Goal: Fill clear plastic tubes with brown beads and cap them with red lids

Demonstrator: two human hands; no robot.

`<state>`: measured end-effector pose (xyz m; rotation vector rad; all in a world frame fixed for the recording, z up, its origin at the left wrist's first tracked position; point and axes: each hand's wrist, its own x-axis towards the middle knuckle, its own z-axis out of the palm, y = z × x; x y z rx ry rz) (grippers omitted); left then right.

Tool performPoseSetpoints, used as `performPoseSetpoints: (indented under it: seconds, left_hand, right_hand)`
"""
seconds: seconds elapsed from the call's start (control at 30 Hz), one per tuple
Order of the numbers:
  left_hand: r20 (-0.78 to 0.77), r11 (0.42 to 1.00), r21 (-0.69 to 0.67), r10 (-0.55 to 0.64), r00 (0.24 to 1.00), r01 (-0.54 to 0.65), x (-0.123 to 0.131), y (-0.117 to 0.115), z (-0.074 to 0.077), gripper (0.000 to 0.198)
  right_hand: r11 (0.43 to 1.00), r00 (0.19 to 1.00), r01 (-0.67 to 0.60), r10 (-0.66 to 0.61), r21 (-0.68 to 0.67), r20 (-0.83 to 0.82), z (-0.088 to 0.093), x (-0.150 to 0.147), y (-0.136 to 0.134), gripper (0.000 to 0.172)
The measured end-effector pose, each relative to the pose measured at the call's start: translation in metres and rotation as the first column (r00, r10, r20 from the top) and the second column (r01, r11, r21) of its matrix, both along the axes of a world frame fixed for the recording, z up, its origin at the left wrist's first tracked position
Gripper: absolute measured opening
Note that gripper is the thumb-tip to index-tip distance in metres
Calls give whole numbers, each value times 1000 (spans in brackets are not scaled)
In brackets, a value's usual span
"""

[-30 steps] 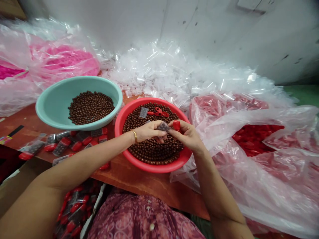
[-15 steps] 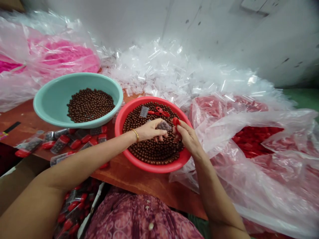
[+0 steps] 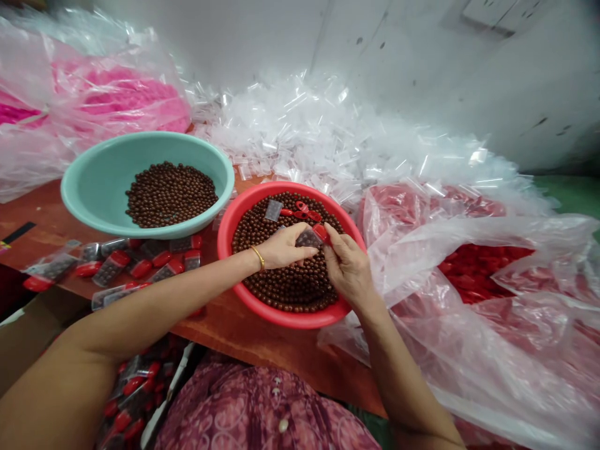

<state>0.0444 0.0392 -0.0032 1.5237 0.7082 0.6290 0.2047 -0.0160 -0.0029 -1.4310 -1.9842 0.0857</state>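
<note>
Over the red basin (image 3: 290,322) of brown beads (image 3: 272,287), my left hand (image 3: 284,246) is closed round a small clear container (image 3: 308,238) filled with dark beads. My right hand (image 3: 347,259) pinches a red cap (image 3: 321,234), which sits at the container's right end. Whether the cap is fully seated I cannot tell. Just beyond my hands, a clear empty container (image 3: 273,210) and several red plastic pieces (image 3: 304,211) rest on the beads.
A teal basin (image 3: 89,181) with more beads stands left. Filled, red-capped containers (image 3: 112,267) lie before it, and more fill a box (image 3: 135,387) below. Clear containers (image 3: 300,125) are heaped behind. Plastic bags hold red caps (image 3: 478,265) at right and pink pieces (image 3: 126,103) at left.
My right hand has moved left and brought the red cap from beside the container onto its end. My left hand keeps its hold, and the view has shifted slightly.
</note>
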Motion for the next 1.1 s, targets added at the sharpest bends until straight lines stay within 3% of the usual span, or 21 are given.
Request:
performPoseSetpoints:
  seconds: [0.1,0.23,0.4,0.5,0.63,0.7,0.77,0.83,0.9,1.0,1.1]
  left_hand:
    - [-23,993,117,16,1000,-13,0,2,-3,16]
    - [-75,963,262,87,993,-64,1,2,-6,15]
    - [-145,939,332,148,978,-92,-1,-2,-3,12]
    - [-218,940,330,161,962,-83,-2,-4,0,12]
    - [-326,953,302,89,941,14,-1,-7,8,10]
    - [-389,943,321,50,920,84,1,-8,13,10]
    - [-470,908,381,29,882,173,2,-10,16,11]
    - [-537,859,440,20,843,260,2,-11,18,15]
    - [-569,815,482,11,822,323,1,-12,18,20]
    - [-580,767,524,4,815,369,0,-15,16,26]
    - [-617,725,550,19,786,414,0,-17,12,30]
  right_hand:
    - [1000,998,-23,22,10,63,-1,-1,-2,45]
    - [995,981,25,-42,93,188,-5,-4,-5,46]
    - [974,959,-51,-14,222,282,-11,-9,-9,50]
    - [971,961,-92,29,219,274,-9,-7,-12,46]
    - [985,990,-136,140,110,-24,0,1,-9,28]
    - [998,960,-53,58,29,-273,3,2,-1,37]
    - [994,849,-5,-55,-112,-525,3,-2,10,50]
    - [956,704,-99,-128,-275,-699,2,-11,21,61]
    - [884,622,-248,-169,-397,-765,1,-21,28,68]
    - [767,615,-395,-189,-506,-766,1,-30,29,71]
    - [688,642,-433,-218,-582,-735,1,-34,23,75]
